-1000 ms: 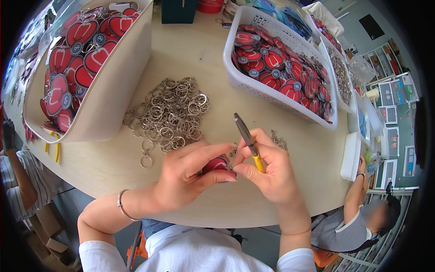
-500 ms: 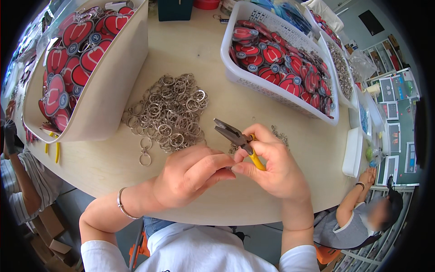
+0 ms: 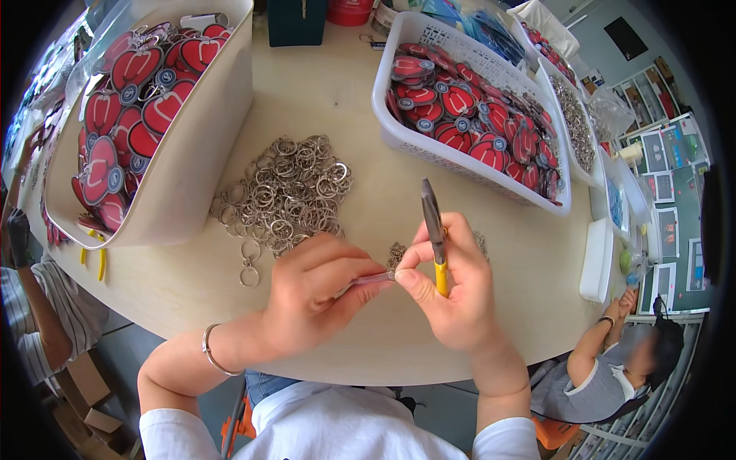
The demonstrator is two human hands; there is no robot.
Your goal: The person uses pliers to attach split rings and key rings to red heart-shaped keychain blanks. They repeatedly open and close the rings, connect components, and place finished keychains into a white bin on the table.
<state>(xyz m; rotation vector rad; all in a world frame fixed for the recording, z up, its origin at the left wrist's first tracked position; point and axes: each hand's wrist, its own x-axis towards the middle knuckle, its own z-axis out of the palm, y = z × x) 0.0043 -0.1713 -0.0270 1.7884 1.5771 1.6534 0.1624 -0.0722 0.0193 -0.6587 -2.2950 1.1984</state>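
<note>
My left hand (image 3: 318, 284) is closed on a flat, pinkish clear-edged keychain tag (image 3: 371, 279), seen edge-on and partly covered by the fingers. In my right hand (image 3: 456, 291) is a pair of pliers (image 3: 433, 222) with yellow handles, its dark jaws pointing up and away from the tag. The right thumb and forefinger pinch at the tag's right end; whatever small part they grip there is hidden. Just beyond my fingers lies a small heap of tiny metal rings (image 3: 396, 253). A large pile of silver split key rings (image 3: 295, 192) sits beyond my left hand.
A deep white bin (image 3: 218, 146) of red tags stands at left, yellow-handled pliers (image 3: 102, 263) beside it. Far right is a white perforated basket (image 3: 475, 181) of red tags. More trays, including a white one (image 3: 596, 257), line the right edge. Other people sit at both sides.
The pliers have swung from pointing up-left to nearly upright in my right hand. The tag's edge now shows between my hands, which remain together.
</note>
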